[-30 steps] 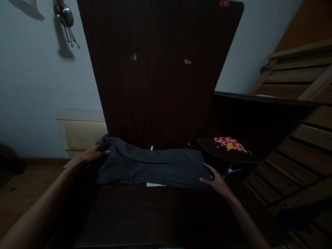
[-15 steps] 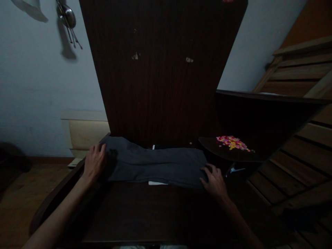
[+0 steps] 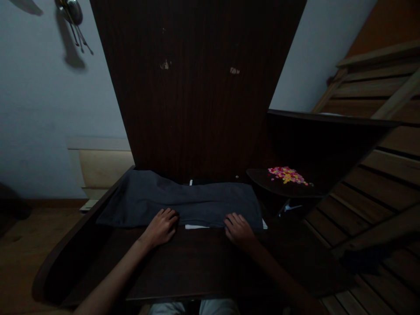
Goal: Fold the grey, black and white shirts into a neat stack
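A dark grey cloth (image 3: pixel 203 199) lies stretched across the back of a dark wooden desktop (image 3: pixel 190 271), its left end draped up against the raised side edge. My left hand (image 3: pixel 162 226) rests on the near edge of this cloth, left of the middle, with its fingers bent a little and laid on the fabric. Farther right, my right hand (image 3: pixel 239 228) touches the same near edge, fingers spread over it. White material (image 3: pixel 197 226) peeks out from under the cloth between the hands, and a white corner (image 3: pixel 264 224) shows at its right end.
Behind the cloth rises a tall dark panel (image 3: pixel 197 96). On the right, a small dark shelf (image 3: pixel 259 177) carries a pile of pink, red and yellow bits (image 3: pixel 287 175). A raised wooden rim (image 3: pixel 49 271) borders the desktop's left side. Wooden slats (image 3: pixel 377 188) stand at the far right.
Both hands have moved inward from the two ends of the cloth to its near edge. The left end now lies spread out toward the side rim. The view has shifted slightly.
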